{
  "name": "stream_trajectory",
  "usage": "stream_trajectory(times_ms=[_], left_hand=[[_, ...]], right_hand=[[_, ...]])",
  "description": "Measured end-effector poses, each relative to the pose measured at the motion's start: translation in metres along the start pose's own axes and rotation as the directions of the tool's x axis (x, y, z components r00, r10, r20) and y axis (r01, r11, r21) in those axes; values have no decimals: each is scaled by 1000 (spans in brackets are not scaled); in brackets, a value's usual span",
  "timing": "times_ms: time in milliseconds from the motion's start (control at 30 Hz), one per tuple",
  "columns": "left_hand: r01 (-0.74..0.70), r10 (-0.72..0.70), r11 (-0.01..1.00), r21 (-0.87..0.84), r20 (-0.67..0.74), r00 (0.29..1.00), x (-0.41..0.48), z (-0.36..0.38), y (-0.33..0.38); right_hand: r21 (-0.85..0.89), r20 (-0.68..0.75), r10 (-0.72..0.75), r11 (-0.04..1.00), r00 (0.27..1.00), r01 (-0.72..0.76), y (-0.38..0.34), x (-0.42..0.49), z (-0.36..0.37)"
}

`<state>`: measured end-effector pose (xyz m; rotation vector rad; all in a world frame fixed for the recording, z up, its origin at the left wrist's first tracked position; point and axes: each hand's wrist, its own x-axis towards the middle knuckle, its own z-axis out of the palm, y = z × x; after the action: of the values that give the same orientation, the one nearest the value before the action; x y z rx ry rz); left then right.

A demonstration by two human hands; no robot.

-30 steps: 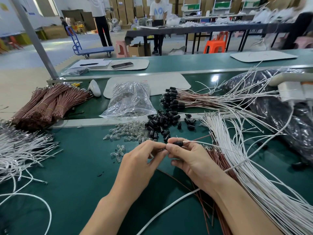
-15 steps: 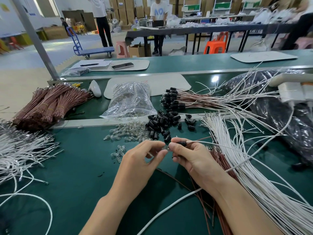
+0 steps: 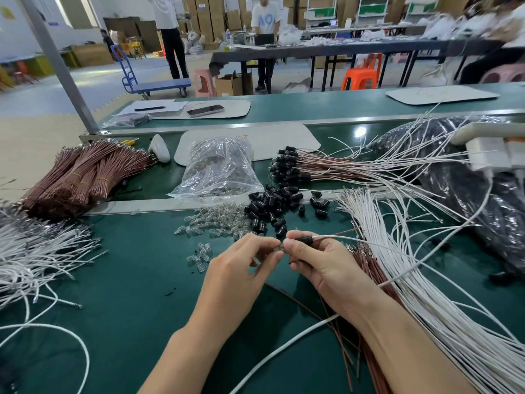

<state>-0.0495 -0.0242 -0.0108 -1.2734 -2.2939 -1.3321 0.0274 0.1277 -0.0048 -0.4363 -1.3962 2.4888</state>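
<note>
Now the small clear glass bulb (image 3: 280, 247) shows between the fingertips, where a second ago both hands were closed tight over that spot. The left hand (image 3: 238, 268) has its grip pinching the bulb. The right hand (image 3: 321, 263) pinches the black plastic socket (image 3: 305, 239) on its white wire (image 3: 332, 236), just above the green table (image 3: 127, 294). Likely the bulb is lined up but not yet fully seated.

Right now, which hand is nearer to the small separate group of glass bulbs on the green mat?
Left. The left hand is just right of the small group of glass bulbs, not touching it. The right hand is farther right, beyond the left hand.
</note>
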Motion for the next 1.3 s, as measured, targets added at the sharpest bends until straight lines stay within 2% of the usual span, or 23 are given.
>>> stream_trajectory(times_ms=[100,200,433,567,900,1200,1300], left_hand=[[-53,54,994,99,-5,999,0,-2,3],[-65,69,990,123,-31,997,0,-1,3],[47,-50,999,-25,-134,990,1,2,-7],[53,-57,998,-41,-109,992,1,4,-8],[39,-45,997,-64,-93,995,0,5,-1],[148,-159,945,-292,-12,987,1,5,1],[178,-182,933,-312,18,983,2,6,1]], right_hand=[[-14,19,-1,1000,1000,1,1,-1,2],[-12,24,-2,1000,1000,2,1,-2,2],[60,-16,13,998,1000,-12,-7,-4,2],[78,-34,15,997,999,-12,-8,-5,3],[-28,-30,-13,1000,999,13,-4,-5,9],[-87,21,6,996,1000,-4,-1,-7,10],[-100,34,17,995,999,-14,-2,-7,9]])
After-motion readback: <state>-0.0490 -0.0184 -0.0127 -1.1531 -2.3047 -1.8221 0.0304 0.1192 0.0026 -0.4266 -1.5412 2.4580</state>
